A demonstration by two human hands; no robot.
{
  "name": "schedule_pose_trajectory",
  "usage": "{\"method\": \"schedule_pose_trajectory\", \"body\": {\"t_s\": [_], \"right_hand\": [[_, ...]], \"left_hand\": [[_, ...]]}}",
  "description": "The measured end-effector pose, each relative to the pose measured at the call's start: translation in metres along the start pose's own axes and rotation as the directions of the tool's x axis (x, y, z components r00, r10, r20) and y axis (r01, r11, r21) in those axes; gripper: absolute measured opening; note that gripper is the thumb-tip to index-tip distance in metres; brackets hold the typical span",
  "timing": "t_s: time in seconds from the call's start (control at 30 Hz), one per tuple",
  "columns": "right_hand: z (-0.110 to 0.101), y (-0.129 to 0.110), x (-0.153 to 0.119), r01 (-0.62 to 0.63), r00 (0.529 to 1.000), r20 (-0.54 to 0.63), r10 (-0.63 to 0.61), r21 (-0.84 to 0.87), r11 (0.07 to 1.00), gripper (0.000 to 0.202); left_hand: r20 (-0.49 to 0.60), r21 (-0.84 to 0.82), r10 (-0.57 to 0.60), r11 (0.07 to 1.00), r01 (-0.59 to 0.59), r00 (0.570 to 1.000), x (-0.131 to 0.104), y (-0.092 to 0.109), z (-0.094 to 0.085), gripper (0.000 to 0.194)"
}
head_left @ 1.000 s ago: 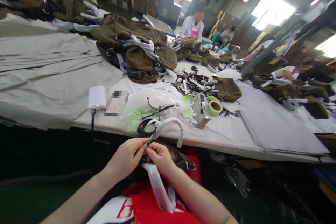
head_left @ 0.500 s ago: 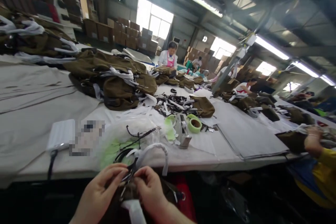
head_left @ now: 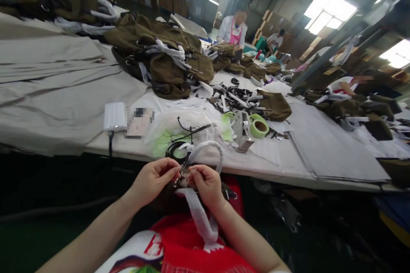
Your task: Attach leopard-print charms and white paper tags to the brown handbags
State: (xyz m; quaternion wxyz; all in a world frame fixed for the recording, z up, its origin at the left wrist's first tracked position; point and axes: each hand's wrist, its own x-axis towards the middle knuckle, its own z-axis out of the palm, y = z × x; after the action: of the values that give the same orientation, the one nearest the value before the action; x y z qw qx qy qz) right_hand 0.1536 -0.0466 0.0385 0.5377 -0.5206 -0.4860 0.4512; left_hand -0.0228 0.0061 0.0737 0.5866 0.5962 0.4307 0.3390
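Lying just below and between the fingertips of the left hand (head_left: 156, 181) and the right hand (head_left: 207, 185), a bag (head_left: 171, 197) sits between the red apron (head_left: 179, 239) and the table (head_left: 131, 147). It is dark brown, with small metal fittings; much of it is hidden by the hands. One pale-wrapped handle (head_left: 199, 215) droops toward the apron, below the right fingers; another wrapped loop (head_left: 208, 144) arches just beyond them.

The left thumb and forefinger are pinched on a dark strap (head_left: 183, 169) at the bag's top. The right thumb and forefinger are drawn together beside it; what is between them is too small to tell.

Just past the fingertips lies a black coil (head_left: 168, 150). Beyond and rightward are a grey metal device (head_left: 240, 131) and a green tape roll (head_left: 253, 127); leftward, a white box (head_left: 114, 115). Farther off lie heaped brown bags (head_left: 169, 74), and past them a person in a pink apron (head_left: 235, 32).
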Motion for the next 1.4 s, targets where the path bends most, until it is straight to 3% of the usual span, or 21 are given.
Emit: {"method": "schedule_pose_trajectory", "body": {"t_s": [0.17, 0.33, 0.47, 0.8, 1.03, 1.2, 1.4], "right_hand": [[-0.005, -0.006, -0.006, 0.153, 0.986, 0.09, -0.141, -0.151, 0.977, 0.017], [-0.008, -0.015, -0.004, 0.314, 0.946, 0.193, -0.26, -0.352, 0.882, 0.02], [-0.008, -0.02, -0.003, 0.403, 0.914, 0.24, -0.329, -0.424, 0.811, 0.021], [-0.006, -0.02, -0.004, 0.447, 0.89, 0.315, -0.329, -0.469, 0.762, 0.023], [-0.006, -0.021, -0.004, 0.403, 0.899, 0.367, -0.239, -0.479, 0.78, 0.024], [-0.008, -0.019, -0.005, 0.428, 0.877, 0.435, -0.204, -0.517, 0.741, 0.025], [-0.005, -0.021, -0.004, 0.446, 0.882, 0.397, -0.256, -0.524, 0.726, 0.029]], "left_hand": [[0.053, 0.153, 0.101, 0.982, -0.108, 0.994, -0.003, 0.0, 0.002, 0.022], [0.155, 0.244, 0.166, 0.949, -0.201, 0.974, -0.007, 0.001, 0.001, 0.021], [0.17, 0.273, 0.187, 0.935, -0.229, 0.968, -0.009, 0.002, 0.0, 0.021], [0.219, 0.315, 0.195, 0.913, -0.258, 0.956, -0.01, 0.005, -0.002, 0.019], [0.201, 0.309, 0.18, 0.921, -0.237, 0.963, -0.01, 0.006, -0.002, 0.021], [0.23, 0.309, 0.182, 0.918, -0.25, 0.956, -0.012, 0.005, -0.005, 0.02], [0.244, 0.35, 0.205, 0.893, -0.283, 0.948, -0.012, 0.006, -0.006, 0.021]]}}
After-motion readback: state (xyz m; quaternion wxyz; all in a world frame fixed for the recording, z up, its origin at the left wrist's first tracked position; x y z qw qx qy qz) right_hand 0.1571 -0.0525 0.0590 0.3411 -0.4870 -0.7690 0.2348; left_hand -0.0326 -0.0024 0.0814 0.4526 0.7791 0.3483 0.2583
